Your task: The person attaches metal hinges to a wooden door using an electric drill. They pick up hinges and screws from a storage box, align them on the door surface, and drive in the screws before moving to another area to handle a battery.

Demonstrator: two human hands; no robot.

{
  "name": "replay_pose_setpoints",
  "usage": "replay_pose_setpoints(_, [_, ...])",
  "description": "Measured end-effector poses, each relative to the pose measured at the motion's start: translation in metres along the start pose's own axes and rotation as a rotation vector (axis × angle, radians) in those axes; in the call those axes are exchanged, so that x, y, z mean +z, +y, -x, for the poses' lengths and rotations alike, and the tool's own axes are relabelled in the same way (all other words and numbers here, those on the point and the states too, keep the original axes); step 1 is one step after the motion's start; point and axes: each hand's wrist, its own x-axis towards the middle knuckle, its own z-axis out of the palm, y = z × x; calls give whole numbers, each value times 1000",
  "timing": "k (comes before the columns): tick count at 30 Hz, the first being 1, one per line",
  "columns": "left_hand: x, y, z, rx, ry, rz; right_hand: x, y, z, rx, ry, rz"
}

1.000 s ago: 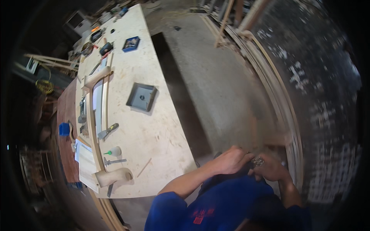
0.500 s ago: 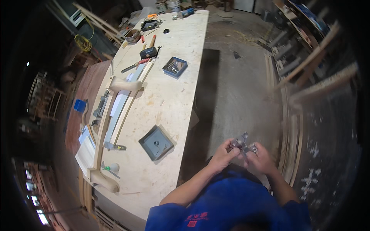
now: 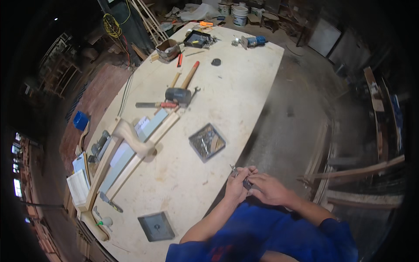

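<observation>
My left hand [image 3: 236, 188] is closed round a small grey metal piece [image 3: 247, 183], whose exact kind I cannot make out. A thin tip pokes out above the fingers. My right hand [image 3: 267, 190] presses its fingers on the same piece from the right, covering much of it. Both hands are held together in front of my body, just off the right edge of the workbench [image 3: 183, 192]. Closest to them on the bench is a square tray [image 3: 207, 143] of loose metal hardware.
A grey tray [image 3: 156, 227] with a small round part lies near the front. To the left stands a curved wooden frame [image 3: 126, 133]. Beyond lie a black-headed mallet [image 3: 178, 94], a wrench [image 3: 195, 92], a blue power tool [image 3: 253, 41] and a parts tray [image 3: 198, 39]. Timber [image 3: 362, 170] is stacked at right.
My view has swung toward the far end of the bench. My hands have come closer together and nearer the bench edge, and they now cover more of the metal piece.
</observation>
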Motion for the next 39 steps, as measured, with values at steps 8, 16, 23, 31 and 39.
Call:
replay_pose_setpoints(8, [58,76,-139,245,206,-28,-159,149,-187,171,22,-246])
replay_pose_setpoints(16, [74,93,-285,486,431,196,-264,375,-516,-50,79,86])
replay_pose_setpoints(23, [149,128,-412,474,676,259,-313,461,-783,-125,282,457])
replay_pose_setpoints(31, [166,169,-503,531,738,285,-323,472,-831,-66,103,406])
replay_pose_setpoints(39, [165,181,-535,506,787,274,-306,460,-840,-359,-188,543])
